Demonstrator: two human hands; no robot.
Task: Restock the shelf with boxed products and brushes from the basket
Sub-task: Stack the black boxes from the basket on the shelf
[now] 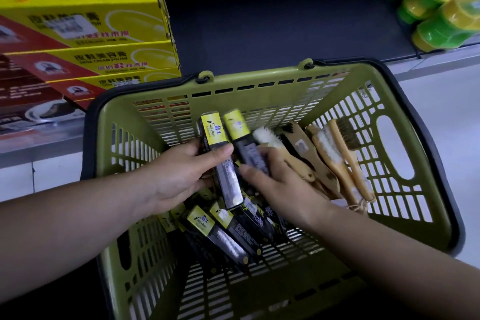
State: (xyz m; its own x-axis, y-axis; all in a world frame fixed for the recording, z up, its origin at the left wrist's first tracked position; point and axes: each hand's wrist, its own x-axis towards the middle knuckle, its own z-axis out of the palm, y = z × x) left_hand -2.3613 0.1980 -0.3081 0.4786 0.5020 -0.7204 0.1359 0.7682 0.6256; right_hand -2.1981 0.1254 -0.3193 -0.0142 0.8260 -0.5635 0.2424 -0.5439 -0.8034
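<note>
An olive-green plastic basket [405, 153] with a black rim sits on the floor below me. Inside lie several slim black-and-yellow boxes [220, 231] and, at the right, several wooden-handled brushes [337, 158]. My left hand [176, 176] grips one slim box [215, 138] lifted above the pile, thumb across its face. Beside it, my right hand [275, 184] holds a second slim box [240, 132], blurred, fingers curled round its lower half. Both boxes point away from me toward the dark shelf [272, 28].
Stacked yellow-and-red shoe-polish cartons [91, 28] fill the shelf's left side, right behind the basket's far-left corner. Green and yellow wrapped rolls [436, 8] are piled at the shelf's right. Between them the dark shelf board is bare. Pale floor tiles [446, 101] surround the basket.
</note>
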